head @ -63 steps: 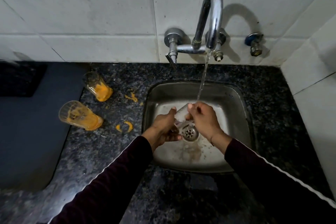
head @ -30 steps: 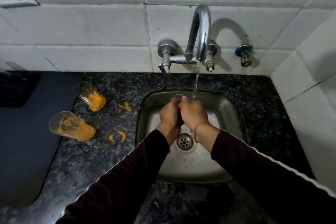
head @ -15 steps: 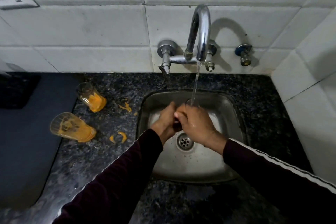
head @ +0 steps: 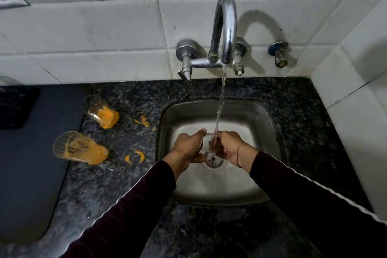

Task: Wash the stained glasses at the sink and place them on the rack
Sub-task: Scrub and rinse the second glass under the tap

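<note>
Over the steel sink (head: 270,123), my left hand (head: 186,148) and my right hand (head: 229,146) hold a clear glass (head: 206,142) between them, just above the drain (head: 213,159). The glass is mostly hidden by my fingers. Water runs from the chrome tap (head: 225,33) onto the glass next to my right fingers. Two glasses stained with orange residue stand on the dark granite counter to the left: the near stained glass (head: 80,148) and the far stained glass (head: 100,111).
Orange smears (head: 135,157) mark the counter between the stained glasses and the sink. A dark blue mat (head: 27,163) covers the left side. White tiled walls close in behind and on the right, with a small valve (head: 279,54) beside the tap.
My hands have drawn slightly apart and lowered toward the drain, still holding the glass under the stream. The stained glasses have not moved.
</note>
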